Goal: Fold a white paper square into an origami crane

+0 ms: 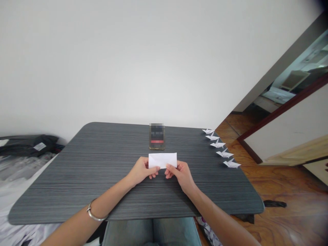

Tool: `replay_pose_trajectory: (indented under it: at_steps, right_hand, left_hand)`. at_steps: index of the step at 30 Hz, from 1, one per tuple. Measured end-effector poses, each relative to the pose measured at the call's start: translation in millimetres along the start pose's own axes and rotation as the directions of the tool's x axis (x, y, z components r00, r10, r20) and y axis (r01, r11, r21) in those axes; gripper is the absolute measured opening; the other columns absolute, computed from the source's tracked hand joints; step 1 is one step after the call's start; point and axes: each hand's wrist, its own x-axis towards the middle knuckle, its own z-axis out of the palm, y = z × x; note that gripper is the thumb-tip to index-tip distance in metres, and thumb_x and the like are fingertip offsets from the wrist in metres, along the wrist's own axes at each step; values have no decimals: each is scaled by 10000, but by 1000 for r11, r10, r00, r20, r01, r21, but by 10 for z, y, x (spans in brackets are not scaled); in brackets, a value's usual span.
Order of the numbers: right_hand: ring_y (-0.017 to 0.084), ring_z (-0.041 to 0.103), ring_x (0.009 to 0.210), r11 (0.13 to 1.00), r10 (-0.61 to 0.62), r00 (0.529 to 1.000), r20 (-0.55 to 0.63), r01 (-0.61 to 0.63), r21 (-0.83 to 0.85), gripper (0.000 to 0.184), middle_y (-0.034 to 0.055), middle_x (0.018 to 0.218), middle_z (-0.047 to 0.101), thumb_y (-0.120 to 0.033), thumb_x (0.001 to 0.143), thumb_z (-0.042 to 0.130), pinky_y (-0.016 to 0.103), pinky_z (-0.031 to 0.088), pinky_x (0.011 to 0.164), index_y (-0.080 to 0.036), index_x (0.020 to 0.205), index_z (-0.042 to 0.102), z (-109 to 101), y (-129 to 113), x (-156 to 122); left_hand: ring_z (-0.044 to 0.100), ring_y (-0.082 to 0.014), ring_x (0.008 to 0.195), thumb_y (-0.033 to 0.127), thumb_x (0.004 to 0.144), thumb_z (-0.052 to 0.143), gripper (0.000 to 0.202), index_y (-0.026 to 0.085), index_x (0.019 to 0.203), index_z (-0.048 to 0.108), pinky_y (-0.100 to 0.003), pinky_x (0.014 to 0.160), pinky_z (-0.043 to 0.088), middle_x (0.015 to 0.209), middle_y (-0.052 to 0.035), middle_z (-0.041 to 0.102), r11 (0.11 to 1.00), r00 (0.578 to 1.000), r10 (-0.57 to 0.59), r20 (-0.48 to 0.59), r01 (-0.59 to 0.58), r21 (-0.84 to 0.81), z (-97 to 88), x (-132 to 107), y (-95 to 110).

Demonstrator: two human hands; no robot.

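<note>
A white folded paper point(162, 160), wider than it is tall, is held up between my two hands over the front middle of the dark table. My left hand point(144, 171) pinches its lower left part, thumb in front and fingers curled behind. On the other side, my right hand point(181, 173) grips the lower right part in the same way. Both thumbs lie along the bottom edge, close together but apart. The paper's back face is hidden. Just beyond it a phone point(157, 136) lies on the table, its screen blurred out.
Several white folded paper birds point(217, 145) stand in a row along the right edge of the dark table point(107, 147). A white wall point(143, 61) rises behind it. At the left lies a black bag point(33, 145) on pale bedding; wooden floor point(276, 186) shows at right.
</note>
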Motion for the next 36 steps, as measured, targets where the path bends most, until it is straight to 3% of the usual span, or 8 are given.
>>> replay_pose_trajectory:
  at_steps: [8,19,22,26,30,36]
  right_hand:
    - [82,530,394,999,12,998,-67,-10,37,278,3,460,591,-356,664,651,185,412,421,-119,527,604,-31,-31,11]
    - [89,527,405,997,-15,983,-181,28,68,275,5,477,592,-363,671,645,196,411,419,-126,539,594,-88,-7,31]
    - [91,531,411,998,-26,987,-156,35,49,274,6,483,595,-364,675,641,199,416,432,-126,546,595,-78,-7,21]
    - [94,535,416,999,-36,999,-41,36,-6,271,7,478,596,-358,689,627,206,422,448,-126,551,602,-13,-13,-7]
    - [111,555,444,996,-12,998,66,18,-84,264,26,495,615,-355,682,628,213,428,458,-118,565,616,50,-11,-24]
    - [127,556,458,996,-64,998,-3,64,-62,275,18,516,621,-392,731,568,223,427,450,-128,696,634,35,0,-1]
  left_hand:
    - [501,-52,376,273,620,655,220,90,574,542,-142,364,389,478,3,589,1000,1000,23,-7,-23,-19,-76,-2,43]
    - [512,-63,421,291,664,633,219,99,647,530,-153,381,412,519,0,584,992,992,76,-104,-85,-93,-192,-22,73]
    - [527,-79,459,335,704,590,246,105,770,533,-159,372,413,579,-3,584,981,989,85,-123,-105,-166,-172,-24,104]
    - [533,-92,537,302,650,652,354,113,924,532,-187,438,453,647,7,588,970,990,127,-62,-137,-200,-93,-22,135]
    - [517,-68,496,278,664,646,235,100,788,556,-158,455,396,601,9,603,981,982,128,-138,-146,-127,-61,-23,112]
    - [529,-81,483,272,664,645,223,120,811,574,-164,452,371,568,20,609,985,975,164,-153,-170,-27,-57,-36,80]
